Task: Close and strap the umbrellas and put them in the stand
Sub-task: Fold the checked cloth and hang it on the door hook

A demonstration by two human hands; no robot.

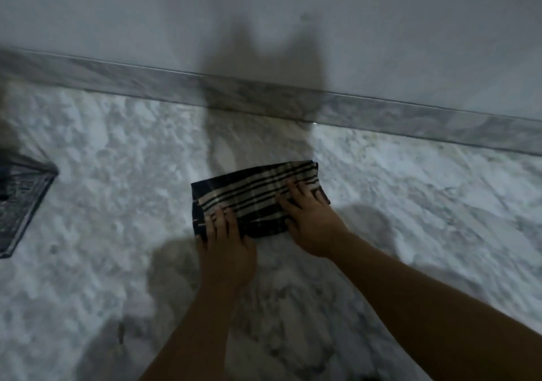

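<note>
Item 1, marble floor (410, 204): pale, veined, it carries everything I list; I place each entry relative to the umbrella.

Item 2, marble skirting (410, 116): runs along the wall beyond the umbrella, well apart from it.

Item 3, dark square-cornered object (20, 201): far to the umbrella's left at the frame edge. I judge it may be the stand's base, but I cannot tell.

Item 4, striped folded umbrella (252, 198): black and cream canopy gathered into a flat bundle on the floor, long axis left to right, far end tilted slightly away. I see no strap.

Item 5, left hand (225, 248): on the umbrella's near-left end, fingers (218, 219) spread and pressing the fabric flat.

Item 6, right hand (311, 222): on the umbrella's right end, fingers spread over the stripes, pinching nothing.

Both hands are equally near; I judge rolling across the long axis comes next, then strapping.
</note>
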